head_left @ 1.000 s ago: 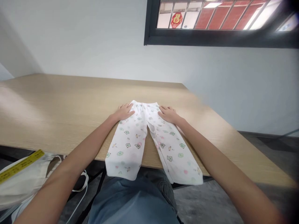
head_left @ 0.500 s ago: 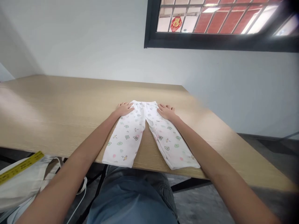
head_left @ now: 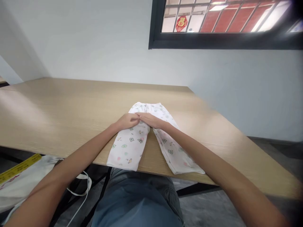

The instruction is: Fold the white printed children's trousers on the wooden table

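White children's trousers (head_left: 127, 148) with small green, pink and orange printed figures lie spread on the wooden table, waistband at the far side, legs apart toward me. My left hand (head_left: 128, 121) rests on the upper part of the left-side leg, its fingers pointing inward and partly hidden. My right hand (head_left: 151, 120) lies flat across the crotch area, fingers stretched out to the left. Its fingertips meet my left hand and overlap it slightly. Neither hand lifts the cloth.
The pale wooden table (head_left: 71, 107) reaches back to a grey-white wall (head_left: 94, 41). A dark-framed window with bars (head_left: 213, 41) is above on the right. At lower left, below the table edge, are a white bag (head_left: 30, 170) and a yellow printed strip (head_left: 21, 167).
Both hands have moved inward from the outer edges of the trousers and slightly toward me, and now meet in the middle. The trousers keep their spread shape.
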Available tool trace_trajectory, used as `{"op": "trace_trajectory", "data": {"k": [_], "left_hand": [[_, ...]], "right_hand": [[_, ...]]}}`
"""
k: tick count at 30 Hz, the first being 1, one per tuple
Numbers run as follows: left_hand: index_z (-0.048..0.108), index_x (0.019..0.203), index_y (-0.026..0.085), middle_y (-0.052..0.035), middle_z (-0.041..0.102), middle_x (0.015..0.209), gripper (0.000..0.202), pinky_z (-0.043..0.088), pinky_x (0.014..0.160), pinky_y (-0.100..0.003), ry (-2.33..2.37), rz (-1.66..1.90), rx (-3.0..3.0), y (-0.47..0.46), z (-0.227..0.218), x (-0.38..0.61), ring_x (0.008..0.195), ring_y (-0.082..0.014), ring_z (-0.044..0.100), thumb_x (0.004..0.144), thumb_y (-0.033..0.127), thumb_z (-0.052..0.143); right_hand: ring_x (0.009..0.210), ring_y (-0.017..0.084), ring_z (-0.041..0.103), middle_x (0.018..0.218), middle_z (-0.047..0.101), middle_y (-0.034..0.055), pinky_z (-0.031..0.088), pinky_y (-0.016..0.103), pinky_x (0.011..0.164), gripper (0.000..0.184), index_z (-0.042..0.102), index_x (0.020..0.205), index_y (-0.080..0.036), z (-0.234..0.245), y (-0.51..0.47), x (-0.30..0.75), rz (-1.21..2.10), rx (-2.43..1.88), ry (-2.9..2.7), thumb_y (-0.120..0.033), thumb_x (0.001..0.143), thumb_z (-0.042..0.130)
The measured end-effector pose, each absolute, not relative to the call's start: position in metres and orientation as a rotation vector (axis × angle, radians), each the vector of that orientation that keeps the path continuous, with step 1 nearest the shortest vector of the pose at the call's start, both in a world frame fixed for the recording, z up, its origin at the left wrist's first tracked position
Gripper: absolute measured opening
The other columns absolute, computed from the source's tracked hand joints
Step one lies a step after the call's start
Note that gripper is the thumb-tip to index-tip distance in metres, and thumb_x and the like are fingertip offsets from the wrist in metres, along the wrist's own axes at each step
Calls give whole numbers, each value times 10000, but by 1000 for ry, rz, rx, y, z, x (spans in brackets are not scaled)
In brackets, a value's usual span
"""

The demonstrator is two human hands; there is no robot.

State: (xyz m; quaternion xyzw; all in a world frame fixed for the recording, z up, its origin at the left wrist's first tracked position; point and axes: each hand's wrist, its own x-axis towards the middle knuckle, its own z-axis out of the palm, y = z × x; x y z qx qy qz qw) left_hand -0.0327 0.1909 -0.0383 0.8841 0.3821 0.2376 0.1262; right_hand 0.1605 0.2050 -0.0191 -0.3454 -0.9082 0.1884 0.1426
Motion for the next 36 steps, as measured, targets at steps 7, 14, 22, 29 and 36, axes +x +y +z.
{"op": "trace_trajectory", "data": {"k": [7,14,22,29,36], "left_hand": [[261,1393,131,-62,220,1445,532,138,1107,-374,995,298,2700,123,-39,-21,1337,-210,177,932,396,265],[47,1429,262,39,104,1465,508,80,1132,-351,1053,186,2721,18,-39,-38,1353,-147,77,962,377,211],[461,1269,313,57,471,1302,418,382,983,-288,1132,325,2446,44,-4,-23,1183,-161,448,951,439,222],[330,1347,124,-86,292,1422,488,257,1055,-329,1012,180,2595,175,1,68,1289,-212,293,929,354,230],[118,1422,119,-121,32,1473,625,76,1086,-502,843,-59,2661,153,-20,111,1348,-280,16,917,472,223]], "right_hand": [[1314,252,207,1412,285,-5,-125,577,1024,486,345,1367,-275,-26,239,137,403,-1302,-2769,-407,951,131],[1329,260,153,1425,244,0,-118,561,1035,457,371,1358,-238,-24,257,129,607,-1361,-2543,-360,936,244],[1301,212,254,1427,242,-33,305,352,1035,499,391,1347,-251,3,228,202,1025,-1105,-2237,-471,913,283],[1175,215,440,1309,453,12,353,323,1001,393,586,1178,-191,-10,228,242,915,-1277,-2135,-245,841,389],[1320,225,197,1415,283,-2,167,382,1095,483,386,1356,-184,-28,239,246,488,-1418,-2519,-293,896,285]]}}
